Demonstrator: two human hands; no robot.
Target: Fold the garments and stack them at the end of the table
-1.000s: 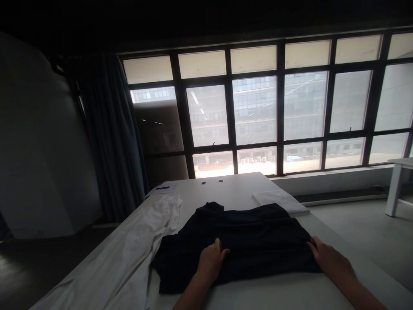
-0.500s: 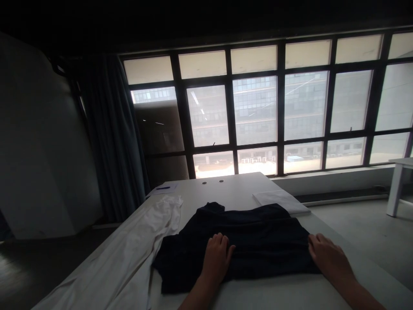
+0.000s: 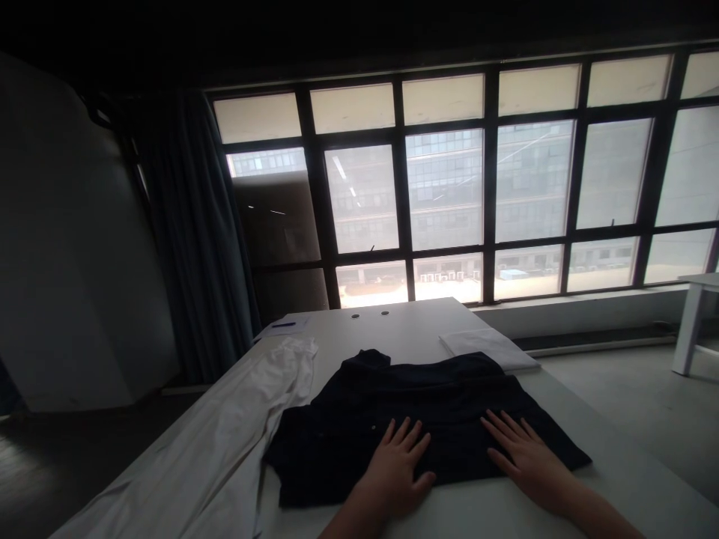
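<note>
A dark garment (image 3: 410, 415) lies spread flat on the white table (image 3: 404, 326). My left hand (image 3: 396, 468) rests palm down on its near edge, fingers spread. My right hand (image 3: 525, 457) lies flat on the garment's right part, fingers apart as well. Neither hand grips the cloth. A small button shows on the fabric just left of my left hand.
A white garment (image 3: 236, 442) stretches along the table's left side. A folded white cloth (image 3: 486, 346) sits at the back right. A paper with a blue pen (image 3: 284, 325) lies at the far left corner. Another white table (image 3: 693, 318) stands by the window at right.
Both hands let go of the garment's near edge and moved inward onto it, now lying flat with fingers spread. The garment's right side now lies farther out to the right.
</note>
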